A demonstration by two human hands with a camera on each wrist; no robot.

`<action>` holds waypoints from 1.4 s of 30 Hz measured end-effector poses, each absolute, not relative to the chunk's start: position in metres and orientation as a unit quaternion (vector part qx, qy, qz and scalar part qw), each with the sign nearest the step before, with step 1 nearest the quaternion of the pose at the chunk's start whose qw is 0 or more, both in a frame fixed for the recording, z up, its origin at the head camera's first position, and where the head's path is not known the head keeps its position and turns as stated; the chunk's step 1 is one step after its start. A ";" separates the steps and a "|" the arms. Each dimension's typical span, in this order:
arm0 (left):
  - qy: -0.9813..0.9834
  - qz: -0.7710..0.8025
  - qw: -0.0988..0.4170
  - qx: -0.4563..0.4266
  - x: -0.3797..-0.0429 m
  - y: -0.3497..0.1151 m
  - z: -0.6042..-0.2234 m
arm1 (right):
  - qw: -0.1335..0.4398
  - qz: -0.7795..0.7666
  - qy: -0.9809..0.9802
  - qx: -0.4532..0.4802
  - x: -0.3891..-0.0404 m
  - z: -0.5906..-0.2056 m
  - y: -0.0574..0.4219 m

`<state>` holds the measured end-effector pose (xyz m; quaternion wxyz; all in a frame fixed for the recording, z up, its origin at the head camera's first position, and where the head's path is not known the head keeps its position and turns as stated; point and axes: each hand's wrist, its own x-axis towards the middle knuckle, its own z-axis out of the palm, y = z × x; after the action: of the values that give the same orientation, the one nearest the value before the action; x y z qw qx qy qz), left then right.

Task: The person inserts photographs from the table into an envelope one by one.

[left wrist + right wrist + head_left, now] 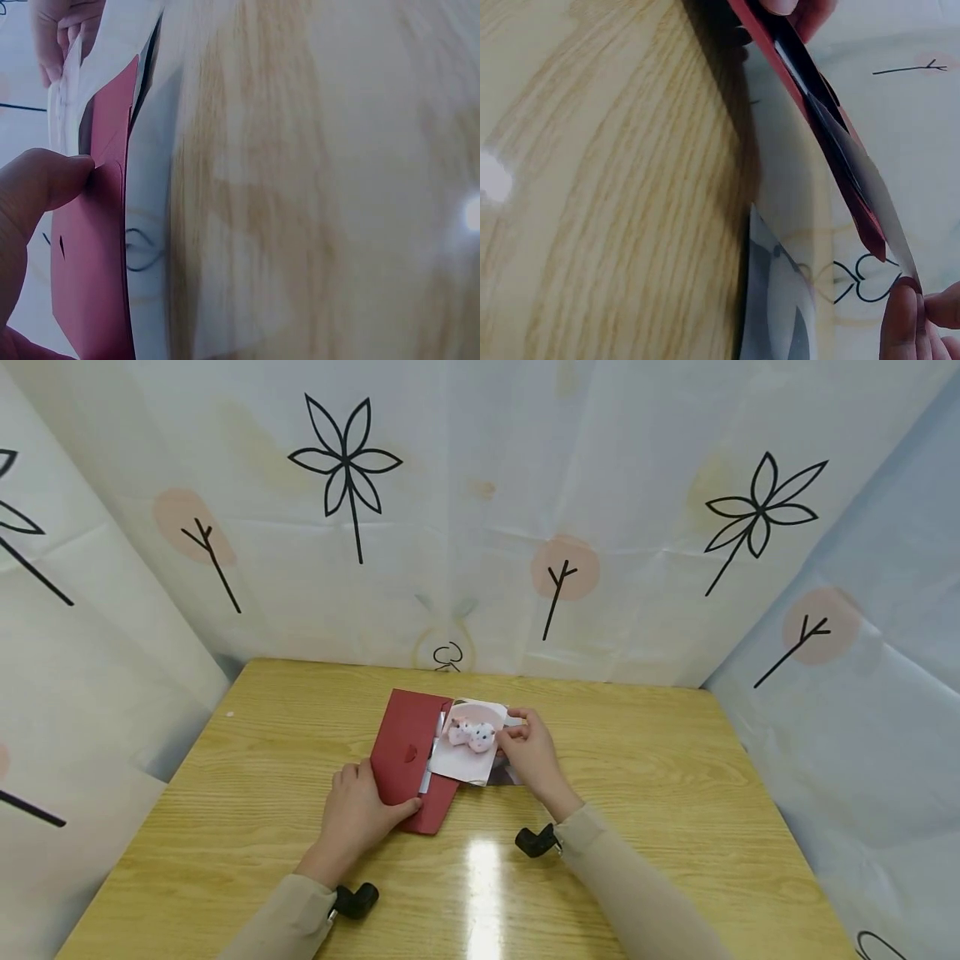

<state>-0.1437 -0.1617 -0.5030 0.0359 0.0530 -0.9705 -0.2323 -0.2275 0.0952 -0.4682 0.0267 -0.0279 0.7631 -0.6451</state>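
My left hand [354,812] grips a red paper envelope [399,739], thumb on its front face and fingers at its far side. The envelope is held above the table, and pale edges of other papers show at its open right side. My right hand [534,762] pinches the right edge of a photo card [459,762] showing two white-and-pink figures with dark spots. In the right wrist view, the card's near end [847,139] overlaps the envelope's opening; how deep it sits is unclear. Below the right hand, a second, greyish photo [776,292] lies on the table.
A wood-grain table [645,827] spreads beneath both hands, with a bright light reflection near its front. White cloth [465,510] printed with flowers and small trees hangs behind and at both sides. Black wrist mounts [356,900] stick out from both sleeves.
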 end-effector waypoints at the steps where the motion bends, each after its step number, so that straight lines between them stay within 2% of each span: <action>1: -0.970 -0.233 0.036 0.054 -0.143 -0.162 -0.503 | 0.025 -0.645 0.763 -0.030 -0.229 -0.473 0.094; 12: -0.968 -0.242 0.037 0.057 -0.142 -0.163 -0.504 | 0.015 -0.639 0.768 -0.036 -0.228 -0.483 0.090; 36: -0.970 -0.234 0.031 0.060 -0.142 -0.160 -0.502 | 0.039 -0.613 0.788 -0.040 -0.220 -0.483 0.072; 42: -0.972 -0.224 0.047 0.053 -0.140 -0.158 -0.503 | 0.048 -0.607 0.792 -0.043 -0.220 -0.484 0.060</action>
<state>-0.1400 -0.1576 -0.5028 0.0471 0.0533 -0.9721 -0.2235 -0.2200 0.0599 -0.4841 0.0483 -0.0433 0.7918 -0.6073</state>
